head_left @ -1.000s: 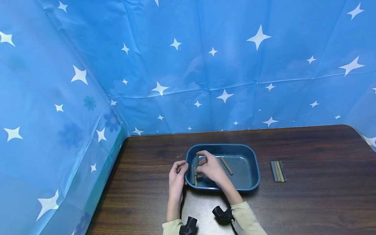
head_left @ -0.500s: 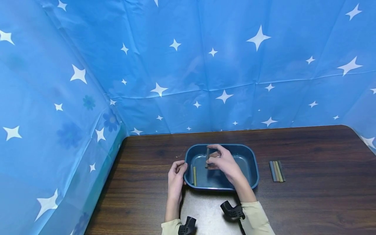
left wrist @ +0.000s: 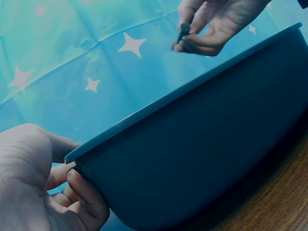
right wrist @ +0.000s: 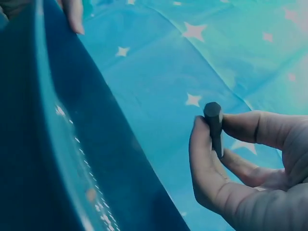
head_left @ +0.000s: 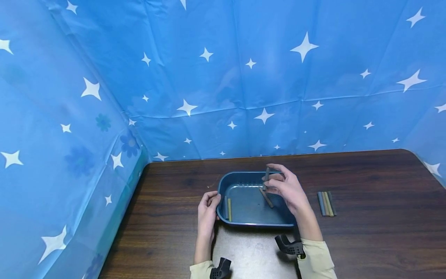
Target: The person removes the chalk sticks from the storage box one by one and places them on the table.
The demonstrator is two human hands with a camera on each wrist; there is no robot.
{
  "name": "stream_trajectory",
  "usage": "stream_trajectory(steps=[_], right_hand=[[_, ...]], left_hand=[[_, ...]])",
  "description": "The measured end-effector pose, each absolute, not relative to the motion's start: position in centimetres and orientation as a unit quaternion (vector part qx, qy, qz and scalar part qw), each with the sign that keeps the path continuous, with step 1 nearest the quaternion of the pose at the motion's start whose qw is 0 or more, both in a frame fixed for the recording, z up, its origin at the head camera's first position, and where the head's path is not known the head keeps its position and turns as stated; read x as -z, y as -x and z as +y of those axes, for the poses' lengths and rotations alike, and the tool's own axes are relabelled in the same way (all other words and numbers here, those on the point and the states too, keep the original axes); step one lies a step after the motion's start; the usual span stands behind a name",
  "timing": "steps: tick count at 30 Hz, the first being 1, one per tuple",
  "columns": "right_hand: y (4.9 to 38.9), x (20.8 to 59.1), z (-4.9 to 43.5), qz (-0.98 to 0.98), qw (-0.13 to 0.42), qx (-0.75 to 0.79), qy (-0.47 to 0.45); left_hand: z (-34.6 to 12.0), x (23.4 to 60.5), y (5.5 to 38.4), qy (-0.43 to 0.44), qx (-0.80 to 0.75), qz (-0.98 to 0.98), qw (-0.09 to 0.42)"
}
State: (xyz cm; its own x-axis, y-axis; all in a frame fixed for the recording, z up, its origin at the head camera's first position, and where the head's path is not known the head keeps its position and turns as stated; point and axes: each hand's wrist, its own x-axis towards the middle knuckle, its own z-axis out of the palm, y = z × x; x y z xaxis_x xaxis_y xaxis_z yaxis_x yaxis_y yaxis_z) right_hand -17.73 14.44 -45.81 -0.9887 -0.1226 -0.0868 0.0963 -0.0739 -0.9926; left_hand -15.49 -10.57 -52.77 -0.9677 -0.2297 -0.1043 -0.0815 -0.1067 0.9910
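My left hand (head_left: pixel 208 211) grips the left end of a dark blue plastic tub (head_left: pixel 258 224), thumb and fingers round its rim in the left wrist view. Over the tub's back right part, my right hand (head_left: pixel 289 190) pinches a short dark grey stick (head_left: pixel 266 174) between thumb and fingertips. A six-sided end of this stick (right wrist: pixel 213 109) shows in the right wrist view. Inside the tub, a yellow-green stick (head_left: pixel 229 210) and a bluish one (head_left: pixel 225 207) lie side by side at the left wall. A brown stick (head_left: pixel 266 198) lies slanted on the tub floor, right of the middle.
To the right of the tub, several similar sticks (head_left: pixel 326 204) lie in a neat row on the dark wooden table (head_left: pixel 376 217). Behind and to the left hangs a blue cloth (head_left: pixel 216 85) with white stars. Black cameras (head_left: pixel 290 245) sit on both wrists.
My right hand has carried the dark grey stick from the tub's left end to its back right, raising it. My left hand stays at the left rim.
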Motion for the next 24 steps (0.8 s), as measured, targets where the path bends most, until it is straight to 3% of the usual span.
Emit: stream_trajectory(steps=[24], right_hand=[[15.9, 45.4, 20.1, 0.715, 0.04, 0.698, 0.008]], left_hand=[[-10.8, 52.7, 15.4, -0.12, 0.743, -0.658, 0.039]])
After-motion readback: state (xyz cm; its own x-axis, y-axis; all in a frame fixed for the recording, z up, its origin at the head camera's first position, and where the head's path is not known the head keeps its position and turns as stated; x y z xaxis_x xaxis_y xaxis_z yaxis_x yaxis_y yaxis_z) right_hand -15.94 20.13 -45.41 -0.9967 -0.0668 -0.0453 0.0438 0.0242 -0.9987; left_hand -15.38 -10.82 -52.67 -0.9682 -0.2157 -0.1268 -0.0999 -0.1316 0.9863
